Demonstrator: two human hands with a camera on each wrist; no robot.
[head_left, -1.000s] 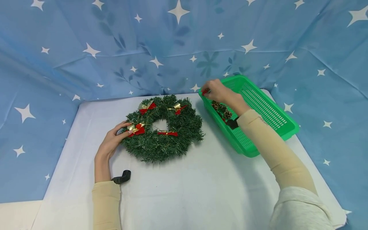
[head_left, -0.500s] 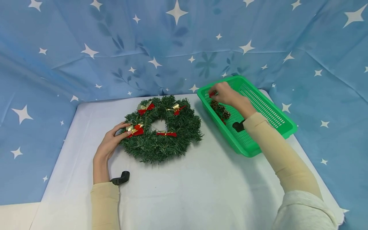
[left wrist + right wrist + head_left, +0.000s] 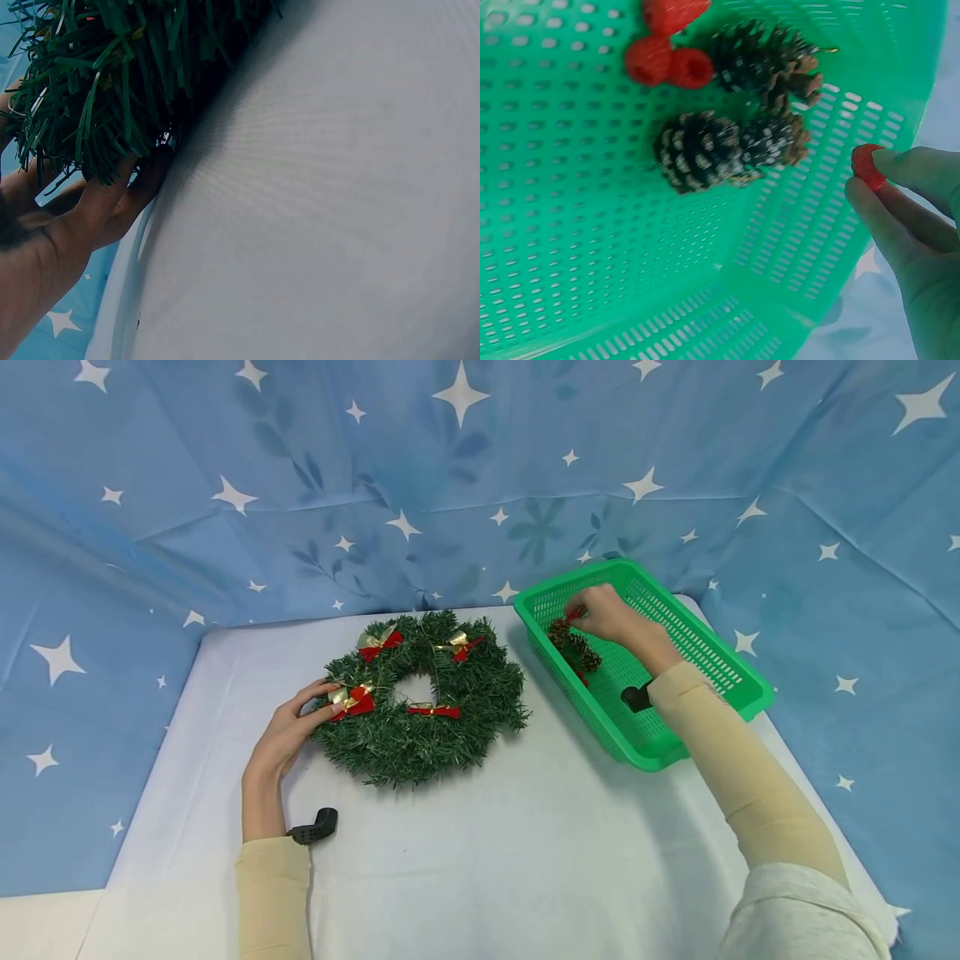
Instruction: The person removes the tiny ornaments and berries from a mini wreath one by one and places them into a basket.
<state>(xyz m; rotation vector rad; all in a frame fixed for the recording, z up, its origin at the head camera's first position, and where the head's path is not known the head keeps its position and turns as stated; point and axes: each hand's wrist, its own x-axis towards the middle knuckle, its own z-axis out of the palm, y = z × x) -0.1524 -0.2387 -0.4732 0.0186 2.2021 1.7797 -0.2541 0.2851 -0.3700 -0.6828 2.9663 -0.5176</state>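
Observation:
A green artificial wreath (image 3: 420,756) with several red and gold bows (image 3: 382,643) lies on the white-covered table. At its left edge, my left hand (image 3: 285,735) grips it, the thumb by a bow; in the left wrist view some fingers (image 3: 101,202) reach under the greenery. My right hand (image 3: 611,617) is over the far left part of a green plastic basket (image 3: 651,763). Between thumb and fingertips it pinches a small red raspberry (image 3: 867,166), seen best in the right wrist view. Pinecones (image 3: 697,150) and more red raspberries (image 3: 649,61) lie in the basket nearby.
The basket stands slanted at the table's back right, its slotted walls rising around the contents. Blue star-patterned cloth (image 3: 465,468) hangs behind and at both sides. White cloth (image 3: 465,868) covers the table in front of the wreath.
My right hand has moved right and slightly nearer, from the basket's far left corner to over its inside, still pinching the raspberry. My left hand and the wreath stay put.

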